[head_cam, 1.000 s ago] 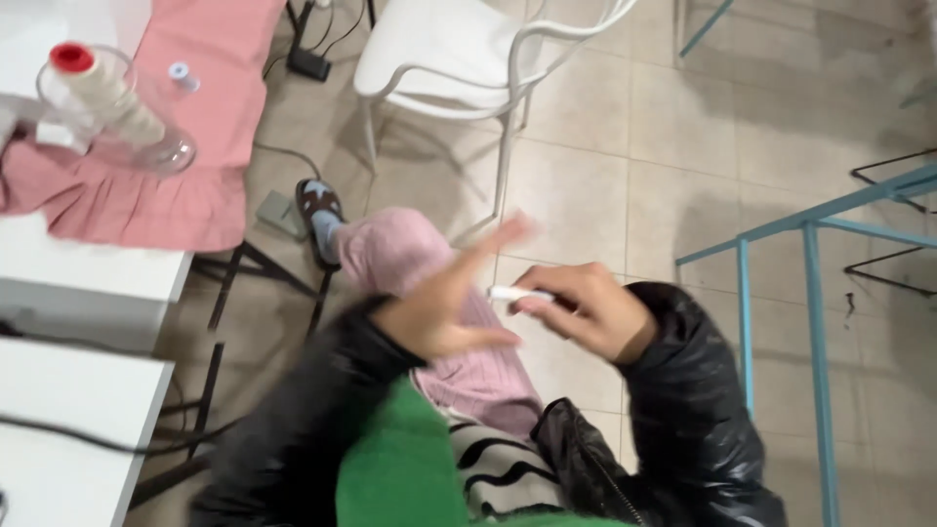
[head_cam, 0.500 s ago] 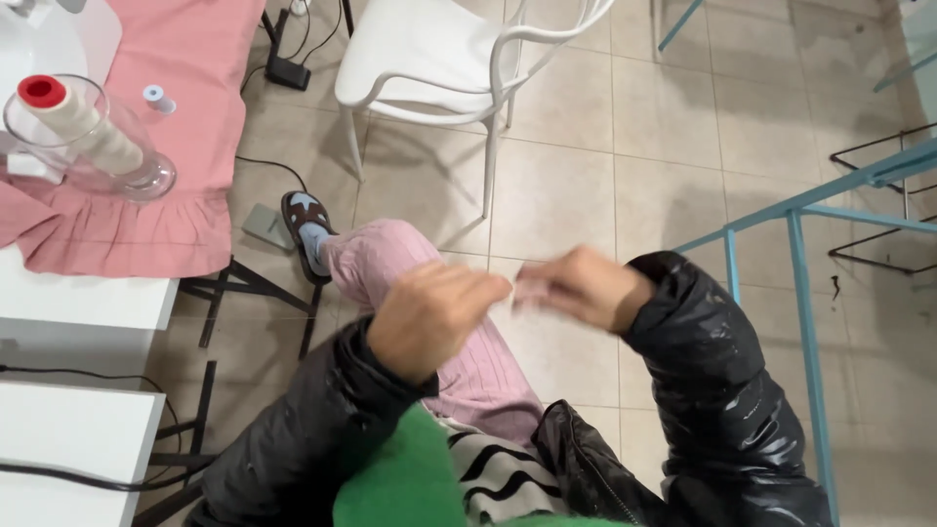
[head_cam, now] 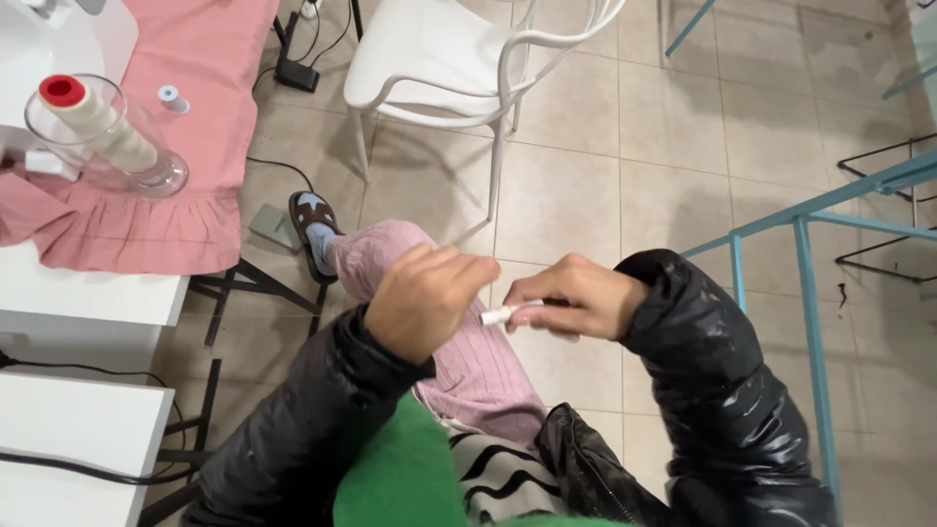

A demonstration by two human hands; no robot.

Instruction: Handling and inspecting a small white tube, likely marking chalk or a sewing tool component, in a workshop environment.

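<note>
— Beige floor tiles point(head_cam: 586, 185) filled most of what I had on the head view, and I took the white plastic chair point(head_cam: 439, 59) as my marker. What did you want to know?

— Where were the hands?

— Both were below the chair, toward the camera, held over the raised knee in pink ribbed trousers point(head_cam: 468, 361). The left hand point(head_cam: 422, 298) was nearer the chair's front leg, loosely curled, its back toward me; I could not tell whether it held anything. Its fingertips point(head_cam: 485, 268) came just beside the end of the small white stick point(head_cam: 498, 314).

— And the stick itself?

— It was in the right hand point(head_cam: 576, 298), a little right of the chair's legs. Those fingers were closed around it, so only one short white end showed, poking out toward the left hand. Whether the left fingertips actually touched it, I could not make out.

— Sleeves?

— Black shiny jacket sleeves point(head_cam: 712, 390) on both arms, with something green point(head_cam: 410, 478) at the bottom edge, closest to the camera.

— What else was about?

— Left of the chair stood a white table point(head_cam: 88, 293) with pink ruffled cloth point(head_cam: 146, 224) draped over it. On the cloth sat a clear glass holder point(head_cam: 137, 156) with a cone of cream thread point(head_cam: 93, 117), red at its top, and a small pale blue spool point(head_cam: 174, 98) just beside that. Between the table and the chair, a foot in a dark sandal point(head_cam: 312, 224) rested by a grey pedal point(head_cam: 273, 226) on the floor. Right of the chair, well apart, ran a light blue metal frame point(head_cam: 810, 293).
</note>
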